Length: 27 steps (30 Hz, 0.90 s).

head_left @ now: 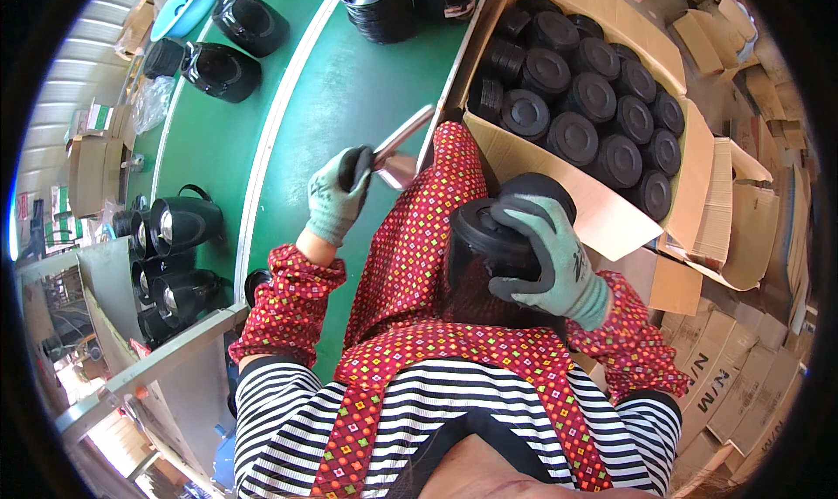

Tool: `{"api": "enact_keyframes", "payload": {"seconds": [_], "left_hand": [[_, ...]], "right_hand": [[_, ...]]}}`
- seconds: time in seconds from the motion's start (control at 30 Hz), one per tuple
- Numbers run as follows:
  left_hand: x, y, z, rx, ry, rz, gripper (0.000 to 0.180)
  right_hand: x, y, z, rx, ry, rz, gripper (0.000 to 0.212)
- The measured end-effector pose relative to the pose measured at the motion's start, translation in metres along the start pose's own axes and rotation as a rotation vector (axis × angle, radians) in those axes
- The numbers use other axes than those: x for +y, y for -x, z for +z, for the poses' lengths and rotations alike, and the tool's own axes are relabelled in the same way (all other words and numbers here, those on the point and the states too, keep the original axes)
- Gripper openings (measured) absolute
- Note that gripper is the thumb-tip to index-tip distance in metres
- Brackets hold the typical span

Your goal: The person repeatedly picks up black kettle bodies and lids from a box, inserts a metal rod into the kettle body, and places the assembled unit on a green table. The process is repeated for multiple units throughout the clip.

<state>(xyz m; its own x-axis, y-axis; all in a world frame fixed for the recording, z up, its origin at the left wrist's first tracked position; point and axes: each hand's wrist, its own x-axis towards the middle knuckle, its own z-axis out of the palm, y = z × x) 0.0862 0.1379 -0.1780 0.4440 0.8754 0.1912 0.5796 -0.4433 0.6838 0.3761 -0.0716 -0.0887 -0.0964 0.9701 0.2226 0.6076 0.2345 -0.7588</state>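
My left hand, in a grey-green glove with dark fingertips, is closed on a shiny bent metal piece above the green table's edge. The metal piece points away to the upper right, and its exact kind is unclear. In a matching glove, my right hand curls over a black round lid by my lap. Its thumb and fingers grip the rim. Behind and below the lid is more black round material, partly hidden by the hand. My red patterned apron lies under both hands.
At the upper right, an open cardboard box holds several stacks of black round lids. Black housings and a lid stack stand on the green table. A blue basin is far left; flattened cartons lie right.
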Motion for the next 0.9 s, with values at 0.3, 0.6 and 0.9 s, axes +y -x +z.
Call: {"api": "enact_keyframes", "payload": {"seconds": [0.3, 0.6, 0.9], "left_hand": [[-0.022, 0.088, -0.033, 0.065, -0.137, 0.074, 0.091], [0.053, 0.121, -0.082, -0.062, 0.86, -0.091, 0.056], [-0.165, -0.026, -0.159, 0.65, 0.354, -0.452, 0.039]], "right_hand": [[0.021, -0.029, 0.001, 0.44, -0.182, 0.103, 0.026], [0.024, -0.119, 0.076, 0.165, -1.334, 0.542, 0.051], [0.012, -0.084, 0.142, 0.146, -0.29, 0.089, 0.036]]}}
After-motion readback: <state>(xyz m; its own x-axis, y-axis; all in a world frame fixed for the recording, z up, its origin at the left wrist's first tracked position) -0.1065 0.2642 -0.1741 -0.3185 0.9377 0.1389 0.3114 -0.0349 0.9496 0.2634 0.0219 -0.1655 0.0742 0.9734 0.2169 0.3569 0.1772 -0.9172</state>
